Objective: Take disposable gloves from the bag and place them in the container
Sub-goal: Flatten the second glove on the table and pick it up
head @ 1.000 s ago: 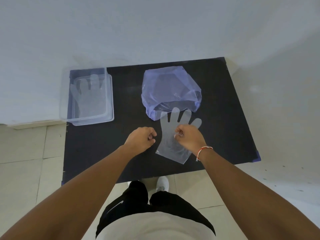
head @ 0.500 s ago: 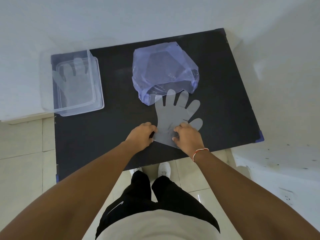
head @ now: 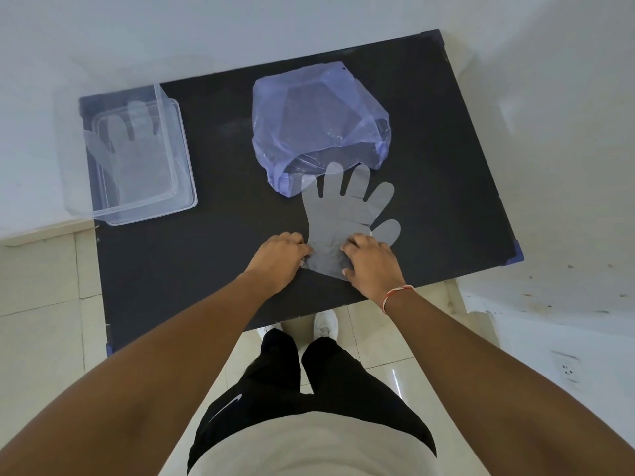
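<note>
Head view: one wide look down over a black table, the person's two bare arms reaching onto it from the near edge.
Glove on the table: a clear plastic glove lies flat on the black top, cuff toward the person, its fingers spread and pointing away; three fingertips overlap the mouth of the bag.
Bag: a bluish see-through bag sits near the far middle of the table, puffed up, its open mouth turned toward the person and touching the glove.
Container: a clear plastic box stands at the far left corner of the table, well apart from the bag; it looks open on top.
Glove in the container: another clear glove lies flat on the bottom of the box, fingers pointing away.
Left hand: the left hand rests knuckles up at the left edge of the glove's cuff, fingers curled under and bunched against the plastic; whether they pinch it I cannot tell.
Right hand: the right hand lies palm down over the cuff's right side, fingers bent and pressed onto the plastic, the thumb at the cuff's near edge; a firm grip cannot be told.
Wrist: a red and white thread band circles the right wrist.
Floor: pale tiles and white shoes show below the table's near edge.
</note>
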